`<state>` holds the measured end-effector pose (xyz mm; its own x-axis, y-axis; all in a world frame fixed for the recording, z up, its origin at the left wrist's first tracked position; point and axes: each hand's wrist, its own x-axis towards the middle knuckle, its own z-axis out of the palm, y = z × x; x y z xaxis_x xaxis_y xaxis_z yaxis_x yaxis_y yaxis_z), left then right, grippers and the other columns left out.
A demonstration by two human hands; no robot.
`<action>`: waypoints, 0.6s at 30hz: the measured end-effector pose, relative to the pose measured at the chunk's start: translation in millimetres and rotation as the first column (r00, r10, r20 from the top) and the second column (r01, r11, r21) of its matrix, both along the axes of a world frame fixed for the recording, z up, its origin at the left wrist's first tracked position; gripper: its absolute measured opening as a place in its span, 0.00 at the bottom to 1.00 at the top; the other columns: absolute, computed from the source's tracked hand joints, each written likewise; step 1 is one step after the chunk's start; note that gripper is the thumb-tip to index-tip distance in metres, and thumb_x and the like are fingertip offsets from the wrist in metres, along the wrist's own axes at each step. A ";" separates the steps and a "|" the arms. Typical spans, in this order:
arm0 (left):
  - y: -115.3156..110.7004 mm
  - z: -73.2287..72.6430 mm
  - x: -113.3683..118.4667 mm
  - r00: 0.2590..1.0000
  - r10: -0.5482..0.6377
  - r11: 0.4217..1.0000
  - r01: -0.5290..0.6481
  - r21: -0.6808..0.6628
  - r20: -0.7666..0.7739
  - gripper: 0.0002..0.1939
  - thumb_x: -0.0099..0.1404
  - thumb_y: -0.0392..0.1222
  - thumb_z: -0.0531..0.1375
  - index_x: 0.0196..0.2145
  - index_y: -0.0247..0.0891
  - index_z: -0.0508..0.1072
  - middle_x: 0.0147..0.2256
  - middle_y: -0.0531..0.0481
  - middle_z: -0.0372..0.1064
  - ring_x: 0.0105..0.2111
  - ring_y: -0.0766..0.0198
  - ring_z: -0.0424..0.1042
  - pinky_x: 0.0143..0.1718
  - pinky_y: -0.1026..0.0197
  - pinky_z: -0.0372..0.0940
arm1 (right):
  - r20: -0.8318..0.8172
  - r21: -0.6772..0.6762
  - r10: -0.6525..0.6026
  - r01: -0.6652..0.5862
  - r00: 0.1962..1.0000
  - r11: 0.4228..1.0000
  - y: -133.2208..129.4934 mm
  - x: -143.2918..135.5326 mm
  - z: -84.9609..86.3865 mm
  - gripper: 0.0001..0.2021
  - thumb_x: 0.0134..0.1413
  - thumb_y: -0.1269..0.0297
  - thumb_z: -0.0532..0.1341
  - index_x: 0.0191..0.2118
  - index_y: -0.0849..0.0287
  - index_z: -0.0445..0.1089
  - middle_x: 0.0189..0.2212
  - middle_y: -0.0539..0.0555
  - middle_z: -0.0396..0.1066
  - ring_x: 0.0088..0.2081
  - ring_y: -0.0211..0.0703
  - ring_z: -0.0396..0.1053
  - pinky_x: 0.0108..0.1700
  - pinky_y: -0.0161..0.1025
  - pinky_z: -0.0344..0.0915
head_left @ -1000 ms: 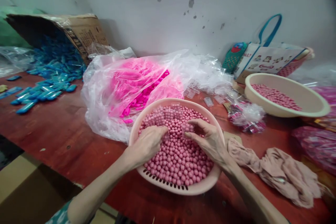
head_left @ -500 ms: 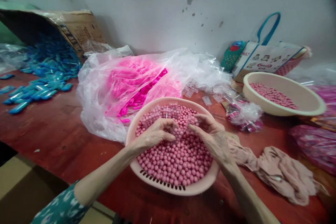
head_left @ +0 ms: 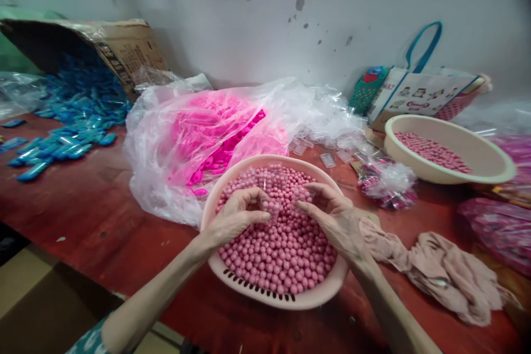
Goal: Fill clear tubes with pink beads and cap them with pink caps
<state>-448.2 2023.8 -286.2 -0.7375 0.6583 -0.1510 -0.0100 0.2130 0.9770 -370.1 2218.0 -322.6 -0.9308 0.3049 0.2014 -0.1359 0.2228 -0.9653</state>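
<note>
Over the basket, the left hand pinches one clear case, the right hand another, presumably so beads drop inside.

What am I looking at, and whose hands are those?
No robot here: just a person's bare left hand and right hand. Every picture comes from a camera on the person's head, looking forward and down. Both hands are over a pink basket of pink beads. The left one holds a small clear box; beads show in it or through it. The right one pinches something clear too. On the red table are also blue pieces, a plastic bag of bright pink pieces, a cream bowl and a cloth.
</note>
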 end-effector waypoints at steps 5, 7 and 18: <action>-3.4 -12.2 -11.2 0.956 0.104 0.985 -0.137 -0.104 -0.274 0.03 0.54 0.35 0.58 0.29 0.35 0.67 0.29 0.52 0.66 0.32 0.63 0.67 0.35 0.61 0.62 | 0.015 0.029 0.031 -0.031 0.999 0.999 0.3 0.9 0.2 0.15 0.49 0.61 0.64 0.44 0.56 0.68 0.40 0.54 0.71 0.40 0.45 0.70 0.45 0.43 0.68; -3.2 -16.5 -15.5 0.917 0.116 0.974 -0.181 -0.138 -0.382 0.03 0.55 0.35 0.58 0.30 0.36 0.67 0.30 0.52 0.67 0.34 0.62 0.67 0.37 0.60 0.62 | 0.017 0.048 0.038 -0.039 0.999 0.998 0.2 0.9 0.5 0.15 0.49 0.62 0.64 0.45 0.56 0.68 0.41 0.54 0.71 0.40 0.44 0.70 0.45 0.43 0.68; 3.6 -9.5 -4.6 0.679 -0.048 0.901 -0.288 -0.326 -0.733 0.13 0.61 0.32 0.53 0.44 0.35 0.68 0.42 0.41 0.65 0.44 0.50 0.66 0.48 0.46 0.60 | -0.054 0.310 0.234 -0.207 0.971 0.928 -1.4 2.2 7.0 0.16 0.55 0.68 0.59 0.50 0.51 0.67 0.47 0.53 0.69 0.51 0.46 0.63 0.55 0.48 0.57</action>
<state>-452.8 2027.5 -295.7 -0.7923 0.5629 0.2355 0.5917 0.6145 0.5218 -367.9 2216.6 -315.5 -0.9420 0.0063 0.3356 -0.2962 0.4549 -0.8398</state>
